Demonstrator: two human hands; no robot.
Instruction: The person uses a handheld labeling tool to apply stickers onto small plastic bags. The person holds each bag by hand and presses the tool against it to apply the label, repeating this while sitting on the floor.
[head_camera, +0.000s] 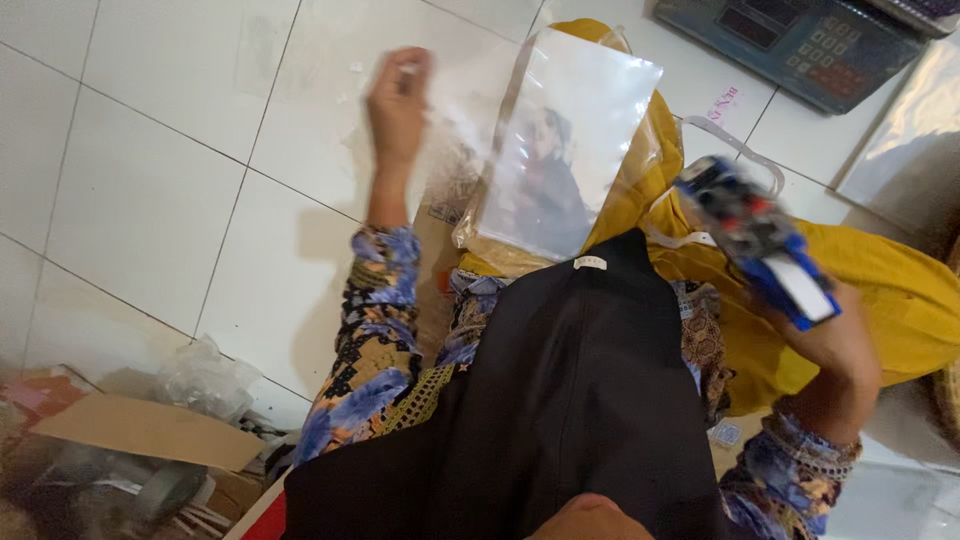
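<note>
Holding a blue tape dispenser (760, 250) in the right hand (835, 345), the person is sitting on a white tiled floor (140, 200), and the fingers of that hand are wrapping closed around the dispenser's body. The dispenser is raised in the air, above a yellow cloth (900, 290), and it is looking hard and stiff, probably a bit heavy at the front end, so the grip around its handle part seems the right place. The left hand (398, 105) is stretching out over the floor, with its fingers pinched nearly together; I cannot tell for sure what they are pinching, perhaps a thin clear film or a piece of tape. A clear plastic bag (565, 150) is lying just beside this hand, partly over the yellow cloth. I judge the bag is very light, soft and slippery, easy to crumple, so it is better taken by an edge or a corner. A grey weighing scale (800, 45) is standing farther away, at the top.
</note>
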